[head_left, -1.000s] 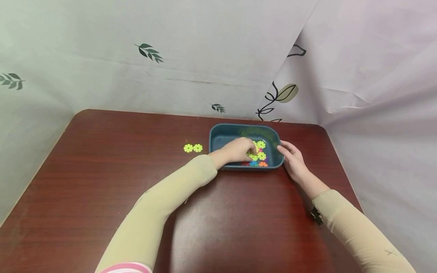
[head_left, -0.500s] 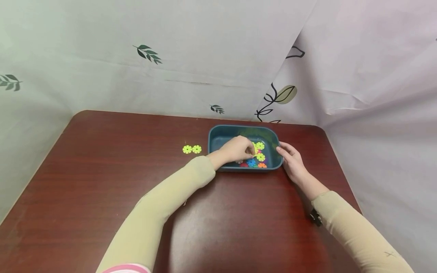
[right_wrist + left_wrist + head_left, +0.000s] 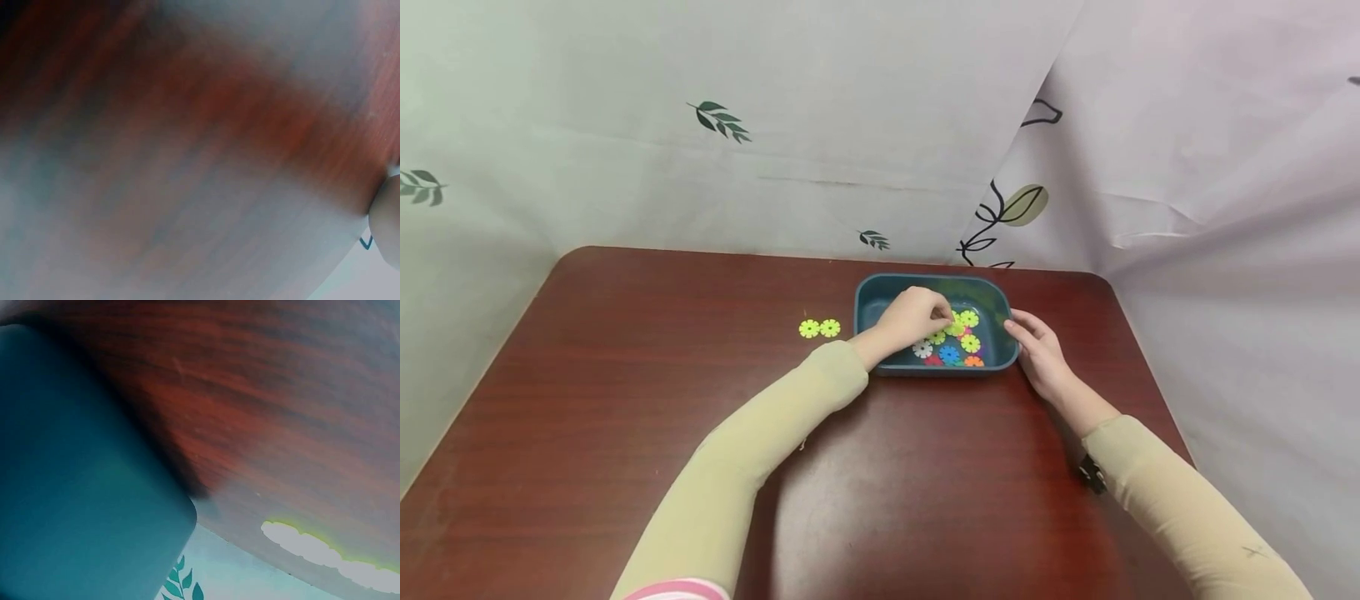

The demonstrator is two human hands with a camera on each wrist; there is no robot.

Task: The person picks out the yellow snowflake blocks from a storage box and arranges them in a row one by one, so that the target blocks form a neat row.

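Note:
A dark teal plastic tub (image 3: 880, 369) stands on the table toward the back. In it lie several snowflake discs, among them a blue disc (image 3: 950, 354), a white disc (image 3: 922, 349) and a yellow disc (image 3: 970, 342). My left hand (image 3: 913, 318) reaches over the near left rim into the tub. Its thumb and fingers come together at a yellow disc (image 3: 955, 327) and seem to pinch it. My right hand (image 3: 1041, 354) holds the tub's right end, thumb at the rim and fingers along the outside. In the left wrist view, the tub wall (image 3: 81, 475) fills the left side.
Two yellow discs (image 3: 819, 328) lie side by side on the reddish-brown table (image 3: 880, 467), left of the tub. Pale cloth (image 3: 820, 125) with leaf prints hangs behind and beside the table. A small dark object (image 3: 1092, 473) shows under the right sleeve.
My left hand has drawn slightly up and left, uncovering the white disc and more of the pile. My right hand has stayed on the tub's right end.

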